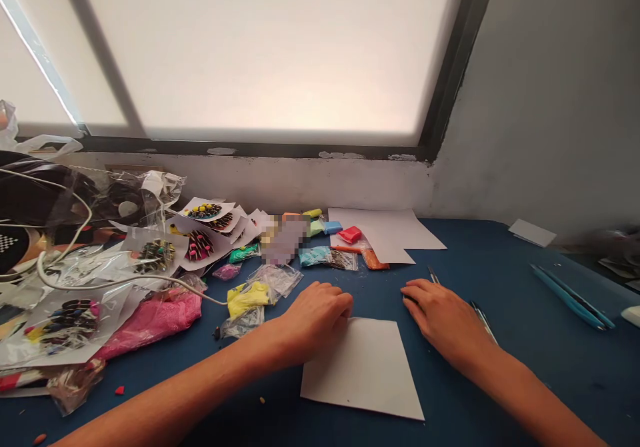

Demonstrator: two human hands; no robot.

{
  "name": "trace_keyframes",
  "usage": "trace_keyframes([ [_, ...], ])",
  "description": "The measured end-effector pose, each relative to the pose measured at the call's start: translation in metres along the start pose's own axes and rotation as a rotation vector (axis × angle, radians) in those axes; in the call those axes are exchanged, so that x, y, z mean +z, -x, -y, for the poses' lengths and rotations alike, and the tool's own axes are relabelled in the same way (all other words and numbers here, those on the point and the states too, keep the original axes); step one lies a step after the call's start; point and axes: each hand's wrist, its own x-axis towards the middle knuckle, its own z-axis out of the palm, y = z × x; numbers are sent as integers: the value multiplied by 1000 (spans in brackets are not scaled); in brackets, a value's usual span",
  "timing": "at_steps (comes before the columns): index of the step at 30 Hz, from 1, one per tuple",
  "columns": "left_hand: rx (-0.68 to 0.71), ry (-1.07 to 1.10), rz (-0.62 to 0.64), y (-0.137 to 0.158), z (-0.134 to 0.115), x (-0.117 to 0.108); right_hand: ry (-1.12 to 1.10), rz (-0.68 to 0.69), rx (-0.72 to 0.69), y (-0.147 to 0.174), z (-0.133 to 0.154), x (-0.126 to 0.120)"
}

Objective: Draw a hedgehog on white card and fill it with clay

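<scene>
My left hand (320,315) rests at the upper left edge of a white sheet of paper (367,374), its fingers curled under. Whatever those fingers hold, if anything, is hidden. To the right of the sheet, my right hand (445,317) lies low over the blue table, thumb and fingers bent together. A small dark spot shows between its fingertips, too small to name. A thin metal tool (433,275) pokes out beyond its knuckles, and more slim metal tools (483,320) lie beside its wrist, partly covered.
Colourful clay packets, including a yellow one (247,297) and a red one (350,234), lie behind my hands. Larger white sheets (395,227) are at the back. Papers bearing small dark pieces (65,324), a pink bag (155,320) and a cable crowd the left. Blue tweezers (573,297) lie right.
</scene>
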Motion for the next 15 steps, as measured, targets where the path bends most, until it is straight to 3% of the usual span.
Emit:
trace_keyframes([
  [4, -4, -13, -10, 0, 1, 5, 24, 20, 192, 10, -15, -29],
  [7, -22, -20, -14, 0, 1, 7, 70, 149, 340, 11, -24, -43],
  [11, -31, -48, -12, -1, -1, 9, 98, 331, 433, 9, -24, -42],
  [15, -40, -74, 1, -1, -4, 9, 134, 398, 459, 8, -23, -37],
])
